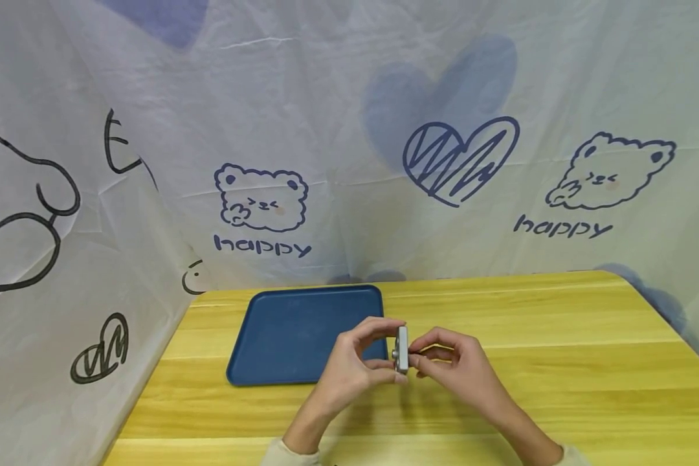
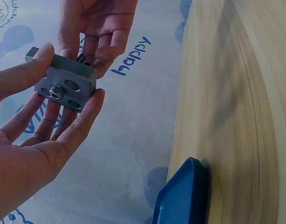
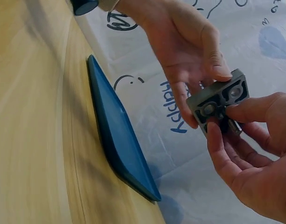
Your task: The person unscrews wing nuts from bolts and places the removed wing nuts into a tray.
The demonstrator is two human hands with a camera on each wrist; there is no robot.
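My left hand (image 1: 349, 362) grips a grey rectangular metal block (image 1: 402, 349) by its edges, thumb on one side and fingers on the opposite one. The block stands on edge above the table. In the left wrist view, its flat face has several round holes, and a bolt (image 2: 57, 92) with a round head sits in one. On the recessed back face, the threaded end of the bolt (image 3: 235, 127) sticks out. There my right hand (image 1: 460, 362) pinches around the bolt with thumb and index finger. Whether a small nut lies between these fingertips is hidden.
A blue tray (image 1: 309, 333) lies on the wood-grain table (image 1: 530, 362), behind and to the left of my hands. A white cloth (image 1: 349, 129) printed with hearts and bears hangs behind and along the left side.
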